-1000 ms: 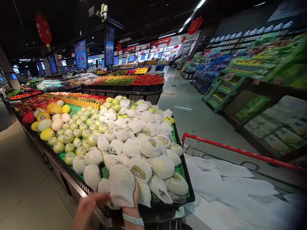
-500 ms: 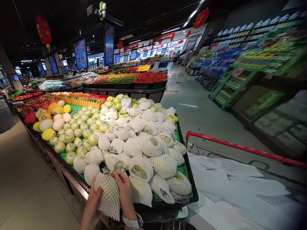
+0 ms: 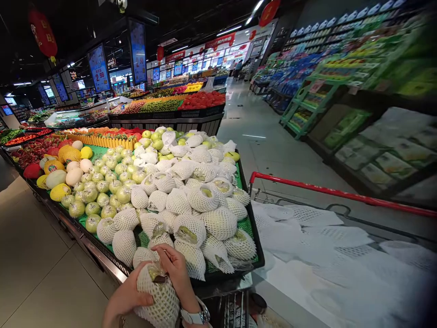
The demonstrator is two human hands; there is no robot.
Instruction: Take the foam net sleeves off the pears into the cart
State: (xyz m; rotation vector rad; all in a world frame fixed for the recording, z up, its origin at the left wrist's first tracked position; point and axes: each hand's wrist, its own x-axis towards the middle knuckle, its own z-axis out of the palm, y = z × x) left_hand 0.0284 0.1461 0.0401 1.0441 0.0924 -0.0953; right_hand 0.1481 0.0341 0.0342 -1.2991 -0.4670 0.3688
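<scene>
Since half a second ago the netted fruit (image 3: 157, 291) has come down and nearer to the body, away from the heap, and both hands have closed more fully round it. The left hand (image 3: 128, 296) cups its left side from below, thumb across the foam net. The right hand (image 3: 177, 269) curls over the top right, fingertips (image 3: 160, 249) pinching at the net's open end, where a bit of clear wrap and green skin show; a pale wristwatch (image 3: 196, 315) sits on that wrist. The fruit is held in the air just in front of the near edge of the black display tray (image 3: 257, 255), not touching the pile.

On the tray, more net-sleeved fruits (image 3: 205, 214) are heaped on a green mat, with bare green apples (image 3: 105, 191) to their left and yellow melons (image 3: 64, 157) beyond those. To the right stands a cart with a red handle (image 3: 341, 193), holding loose white foam nets (image 3: 321, 237).
</scene>
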